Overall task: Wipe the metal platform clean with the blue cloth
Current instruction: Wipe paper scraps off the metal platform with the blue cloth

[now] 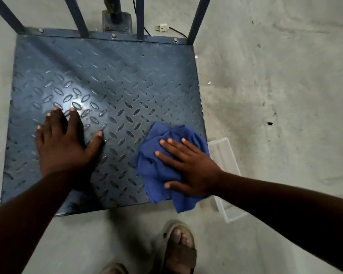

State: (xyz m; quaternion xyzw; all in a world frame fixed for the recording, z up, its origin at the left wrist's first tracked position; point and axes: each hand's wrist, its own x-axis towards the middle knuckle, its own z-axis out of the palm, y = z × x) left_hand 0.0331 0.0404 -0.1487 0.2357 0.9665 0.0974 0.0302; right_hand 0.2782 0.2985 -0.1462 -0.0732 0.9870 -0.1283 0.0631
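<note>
Blue cloth (pixel 152 171) lies bunched at the near-right corner of the metal platform (pixel 127 76), one flap hanging over the near edge. Right hand (pixel 188 167) rests flat on top, fingers (pixel 172 147) straight and spread, pressing rather than gripping, tips pointing far-left. Left hand (pixel 65 143) is spread flat on bare plate, near-left, holding nothing (prob. a brace). Judgement: most of the plate lies left and far of the cloth, so the next stroke should run along the fingers' line w/ the right hand.

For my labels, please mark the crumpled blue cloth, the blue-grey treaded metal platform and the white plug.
crumpled blue cloth (pixel 147 171): head view, bare folds.
blue-grey treaded metal platform (pixel 117 76): head view, bare plate.
white plug (pixel 162 27): head view, body.
</note>
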